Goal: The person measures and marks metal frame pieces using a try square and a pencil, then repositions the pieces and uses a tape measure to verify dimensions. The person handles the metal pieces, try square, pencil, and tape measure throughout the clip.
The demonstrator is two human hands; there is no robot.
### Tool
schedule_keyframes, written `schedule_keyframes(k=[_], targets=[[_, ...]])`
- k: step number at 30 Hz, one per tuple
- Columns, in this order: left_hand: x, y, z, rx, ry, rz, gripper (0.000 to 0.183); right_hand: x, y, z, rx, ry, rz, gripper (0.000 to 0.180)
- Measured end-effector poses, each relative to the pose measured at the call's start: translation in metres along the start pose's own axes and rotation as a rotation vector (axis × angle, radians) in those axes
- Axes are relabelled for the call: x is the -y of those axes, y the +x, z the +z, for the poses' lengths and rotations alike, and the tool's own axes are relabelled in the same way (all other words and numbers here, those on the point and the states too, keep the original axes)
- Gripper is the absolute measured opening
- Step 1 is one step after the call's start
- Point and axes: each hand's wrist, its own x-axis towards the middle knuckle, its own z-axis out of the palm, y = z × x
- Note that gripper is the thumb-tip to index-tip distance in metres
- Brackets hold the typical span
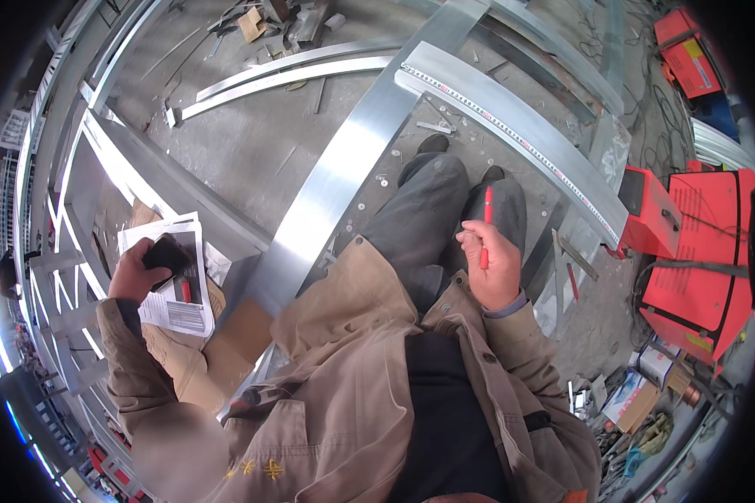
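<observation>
In my left hand (139, 270) is a dark smartphone (167, 259), held above printed sheets (174, 314) at the left. A red cap-like piece (185, 291) lies on the sheets beside the phone. My right hand (494, 264) grips a red marker pen (488, 210) upright in the picture, over my right knee. Beyond my knees, an extended tape measure (509, 132) runs along the near edge of a wide metal bar (528, 119). That bar meets a broad shiny metal bar (333, 182), which slants down towards my left side.
Cardboard (242, 336) lies under and beside the sheets. Red machines (698, 251) with cables stand at the right, boxes and scrap (632, 399) below them. Metal frames (100, 144) fill the left side. Two thin metal strips (289, 78) and offcuts lie on the floor.
</observation>
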Motion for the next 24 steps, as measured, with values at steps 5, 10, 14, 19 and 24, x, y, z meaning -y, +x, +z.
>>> schedule_keyframes(k=[5,10,14,19,24], targets=[[0.033,-0.036,-0.008,-0.106,-0.173,0.07,0.025,0.015,0.038,0.0,0.061,-0.163,-0.137,0.016],[-0.114,-0.051,-0.04,-0.217,0.178,0.574,0.02,-0.053,0.067,-0.039,0.056,0.065,0.068,0.025],[-0.193,-0.042,0.03,-0.156,0.313,0.968,0.02,0.039,0.079,-0.007,0.206,0.282,-0.08,0.026],[-0.288,-0.028,0.113,-0.047,0.471,1.078,0.012,0.067,0.082,0.0,0.457,0.137,-0.228,0.023],[-0.311,-0.018,0.146,-0.013,0.378,1.099,0.011,0.075,0.074,-0.017,0.476,0.005,-0.207,0.013]])
